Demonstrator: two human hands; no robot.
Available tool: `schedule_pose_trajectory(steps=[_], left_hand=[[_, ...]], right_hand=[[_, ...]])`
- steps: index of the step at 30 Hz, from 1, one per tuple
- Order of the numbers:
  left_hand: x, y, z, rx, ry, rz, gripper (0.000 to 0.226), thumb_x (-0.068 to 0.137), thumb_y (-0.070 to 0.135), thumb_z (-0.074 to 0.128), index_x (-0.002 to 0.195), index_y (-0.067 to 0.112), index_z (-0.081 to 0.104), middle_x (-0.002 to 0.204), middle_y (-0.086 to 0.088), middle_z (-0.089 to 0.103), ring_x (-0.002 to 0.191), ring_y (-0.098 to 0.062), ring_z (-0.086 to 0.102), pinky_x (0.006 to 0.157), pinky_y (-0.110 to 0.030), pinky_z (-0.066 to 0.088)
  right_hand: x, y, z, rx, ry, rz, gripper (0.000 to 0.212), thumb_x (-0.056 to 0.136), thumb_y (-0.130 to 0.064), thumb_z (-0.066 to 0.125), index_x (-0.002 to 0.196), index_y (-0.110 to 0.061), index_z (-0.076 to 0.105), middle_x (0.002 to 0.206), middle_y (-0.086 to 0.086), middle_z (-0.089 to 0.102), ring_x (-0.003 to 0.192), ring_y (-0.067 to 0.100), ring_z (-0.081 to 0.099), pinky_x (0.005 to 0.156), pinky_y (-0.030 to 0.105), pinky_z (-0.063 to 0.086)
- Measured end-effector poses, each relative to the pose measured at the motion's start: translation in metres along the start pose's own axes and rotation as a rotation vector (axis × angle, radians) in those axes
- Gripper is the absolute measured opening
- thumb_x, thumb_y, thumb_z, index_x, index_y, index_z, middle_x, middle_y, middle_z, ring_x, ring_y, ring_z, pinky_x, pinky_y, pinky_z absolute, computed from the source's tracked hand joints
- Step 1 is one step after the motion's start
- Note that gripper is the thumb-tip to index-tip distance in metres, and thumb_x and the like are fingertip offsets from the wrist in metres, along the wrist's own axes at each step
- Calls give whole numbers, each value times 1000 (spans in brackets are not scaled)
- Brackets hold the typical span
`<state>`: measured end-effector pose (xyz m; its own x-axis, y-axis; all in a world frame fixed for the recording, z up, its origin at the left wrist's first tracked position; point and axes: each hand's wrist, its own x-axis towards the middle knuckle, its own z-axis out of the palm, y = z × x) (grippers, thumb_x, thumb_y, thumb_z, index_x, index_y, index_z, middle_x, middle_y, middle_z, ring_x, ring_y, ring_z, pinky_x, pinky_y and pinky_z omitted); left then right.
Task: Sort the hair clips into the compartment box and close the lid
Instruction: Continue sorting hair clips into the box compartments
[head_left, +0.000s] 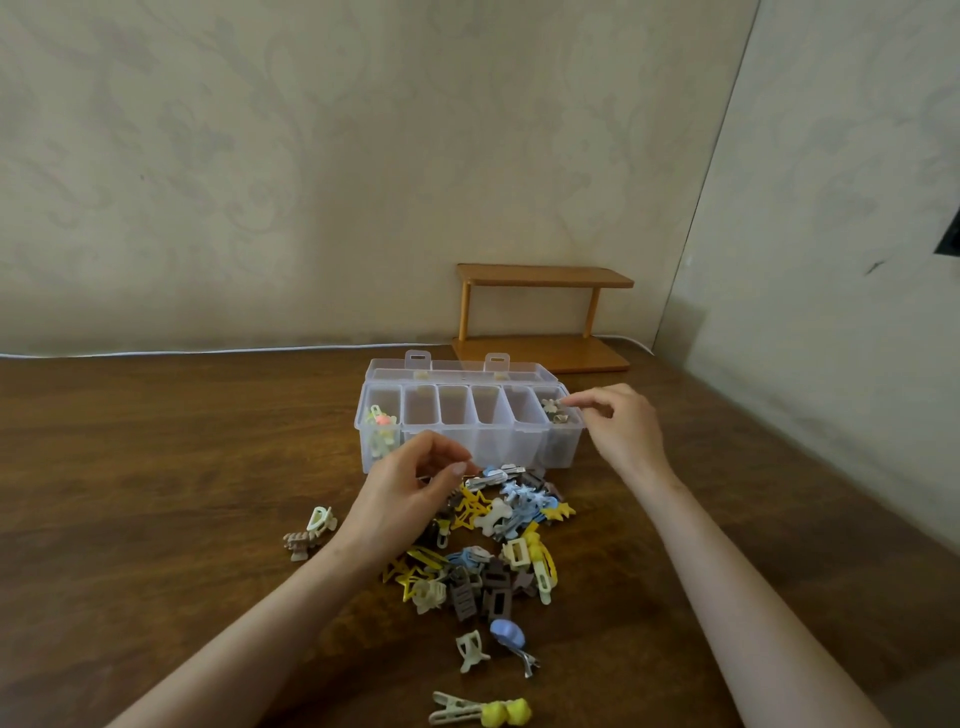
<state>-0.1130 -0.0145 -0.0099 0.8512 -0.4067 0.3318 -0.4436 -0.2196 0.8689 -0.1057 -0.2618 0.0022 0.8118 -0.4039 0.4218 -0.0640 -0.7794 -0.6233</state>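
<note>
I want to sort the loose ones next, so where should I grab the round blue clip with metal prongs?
Probably pinch the blue clip by its rounded blue top, from above. The dome sits raised and clear of the pile, while its thin metal prongs lie low on the table and look harder to pinch.

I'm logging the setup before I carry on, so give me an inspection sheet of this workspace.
Surface: brown wooden table.
Job's things: clear compartment box, lid open behind it; clips in both end compartments; pile of hair clips in front, a few strays.
Clutter: small wooden shelf at the back.
Hands: left hand over the pile; right hand with fingers at the rightmost compartment; grips unclear.
Cables: white cable along the table's back edge.
Surroundings: patterned walls.
</note>
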Motion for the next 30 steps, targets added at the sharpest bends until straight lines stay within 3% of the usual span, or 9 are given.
schedule_pose_trajectory(steps=[4,9,12,14,18,21,23,28,30], left_hand=[[0,-1,1,18,-9,11,10,90,16,55,99,18,60,94,8,69,88,-2,63,75,-24,55],[0,0,0,29,-9,12,9,90,15,55,97,17,60,93,8,69,87,-1,63,76,-25,55],[0,1,-1,41,-14,24,9,90,15,55,96,18,61,93,8,69,86,0,62,76,-27,55],[-1,2,0,82,-39,56,8,90,16,56,95,19,61,92,9,68,85,-1,62,76,-28,55],[-1,2,2,283,-183,181,16,89,16,54,94,28,63,96,14,63,90,1,55,80,-30,50],[-3,1,5,459,-397,315,25,79,38,44,96,38,63,107,19,57,104,5,42,92,-27,38],[-5,1,10,539,-541,333,31,78,49,44,103,41,60,115,21,50,111,2,35,98,-27,29],[-5,4,4,634,-619,276,44,82,34,61,122,38,44,125,16,38,118,-3,25,106,-30,22],[-3,5,-1,638,-666,226,55,81,32,64,128,36,36,131,15,34,124,-4,22,111,-31,16]], right_hand=[[-7,-3,-1,-110,-39,-1,40,93,-1,38,98,-24,71,119,1,54,115,21,40,81,27,31],[-10,-2,2,-254,-80,-84,45,92,2,37,112,-24,67,123,3,53,111,21,40,84,25,31],[-15,-3,-1,-227,37,-115,43,88,5,42,106,-23,69,118,2,55,109,21,41,84,24,32],[-16,-3,-2,-276,-5,-128,41,88,5,42,105,-22,69,120,2,54,111,21,41,88,27,34],[-19,-2,-3,-223,22,-154,41,87,4,45,108,-24,68,116,1,55,107,19,42,86,23,32],[-27,-3,-3,-107,149,-220,37,84,5,51,102,-21,70,106,-1,59,101,17,47,80,12,31],[-34,-6,-3,-36,136,-268,32,84,4,54,97,-20,71,103,-2,61,101,14,51,81,5,31],[-49,-10,0,127,19,-306,28,85,1,56,93,-23,70,99,-9,61,101,5,51,91,26,44],[-54,-11,1,163,-35,-323,29,85,1,57,91,-25,70,98,-10,62,100,5,52,86,24,46]])
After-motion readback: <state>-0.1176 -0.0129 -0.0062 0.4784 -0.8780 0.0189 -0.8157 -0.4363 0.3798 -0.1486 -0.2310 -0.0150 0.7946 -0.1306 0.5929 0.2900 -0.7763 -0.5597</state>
